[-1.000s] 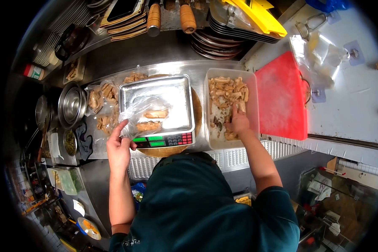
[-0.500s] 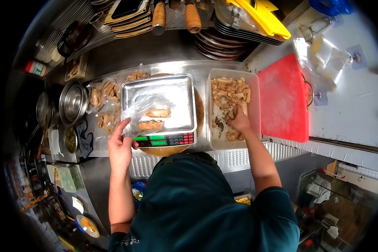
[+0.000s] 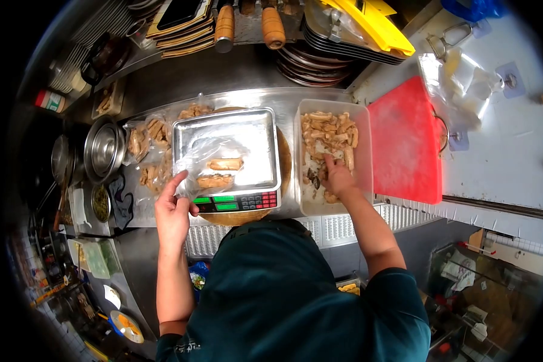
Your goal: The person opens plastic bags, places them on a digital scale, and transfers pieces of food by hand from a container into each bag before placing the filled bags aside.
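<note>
On a digital scale (image 3: 235,201) with a metal tray lies a clear plastic bag (image 3: 223,149) holding two brown meat pieces (image 3: 225,164). My left hand (image 3: 174,208) is at the bag's near-left edge, index finger extended and the other fingers curled, closed on the plastic. Right of the scale, a translucent plastic tub (image 3: 369,154) contains a heap of brown cooked meat pieces (image 3: 329,128). Inside it, my right hand (image 3: 339,178) reaches down with fingers apart, touching the pieces; its thumb and some fingertips are hidden.
Filled clear bags of meat (image 3: 158,130) lie left of the scale. Metal bowls (image 3: 104,148) stand farther left. A red cutting board (image 3: 405,142) leans beside the tub. Above, the shelf carries wooden-handled tools (image 3: 273,27), stacked dark plates (image 3: 314,65) and a yellow slicer (image 3: 377,27).
My right hand has shifted slightly left within the tub, its fingers now at different pieces. My left hand and the bag on the scale stay nearly still.
</note>
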{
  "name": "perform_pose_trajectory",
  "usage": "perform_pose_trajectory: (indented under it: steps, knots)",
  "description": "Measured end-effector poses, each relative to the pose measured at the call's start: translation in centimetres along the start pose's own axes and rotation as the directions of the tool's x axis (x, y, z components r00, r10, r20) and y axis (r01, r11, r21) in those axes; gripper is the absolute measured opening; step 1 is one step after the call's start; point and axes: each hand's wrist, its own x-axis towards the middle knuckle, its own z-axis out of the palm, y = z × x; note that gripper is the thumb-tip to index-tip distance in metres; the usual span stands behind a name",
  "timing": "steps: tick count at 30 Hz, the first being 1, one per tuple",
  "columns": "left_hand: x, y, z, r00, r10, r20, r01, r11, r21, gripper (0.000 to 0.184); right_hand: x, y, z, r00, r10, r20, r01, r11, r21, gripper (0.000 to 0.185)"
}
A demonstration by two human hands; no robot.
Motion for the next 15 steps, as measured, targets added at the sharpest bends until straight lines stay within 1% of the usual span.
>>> perform_pose_trajectory:
  steps: [1,4,7,10,13,15]
  knots:
    - [-0.2,0.3,0.0,1.0,-0.006,0.01,0.006,1.0,0.0,0.055,0.1,0.0,0.2,1.0,0.02,-0.02,-0.019,0.999,0.051,0.095]
    - [-0.5,0.8,0.3,1.0,-0.011,0.01,0.012,1.0,-0.022,0.057,-0.1,-0.2,-0.9,0.993,0.114,-0.029,-0.11,0.988,0.106,0.095]
    - [-0.4,0.3,0.0,1.0,-0.003,0.012,0.003,1.0,-0.004,0.057,0.2,0.4,-0.6,0.997,0.079,-0.01,-0.078,0.994,0.075,0.097]
    - [-0.4,0.3,0.2,1.0,-0.006,0.008,0.006,0.999,-0.039,0.057,-0.6,-0.2,-0.9,1.0,-0.002,-0.02,0.002,1.0,0.015,0.097]
    - [-0.4,0.4,0.5,1.0,-0.011,0.003,0.011,0.999,-0.045,0.057,-0.2,0.3,0.4,0.998,-0.026,-0.056,0.026,1.0,0.001,0.098]
    - [-0.3,0.3,0.5,1.0,-0.011,0.002,0.011,0.999,-0.049,0.057,0.0,0.3,0.6,0.997,0.022,-0.07,-0.019,0.999,0.048,0.095]
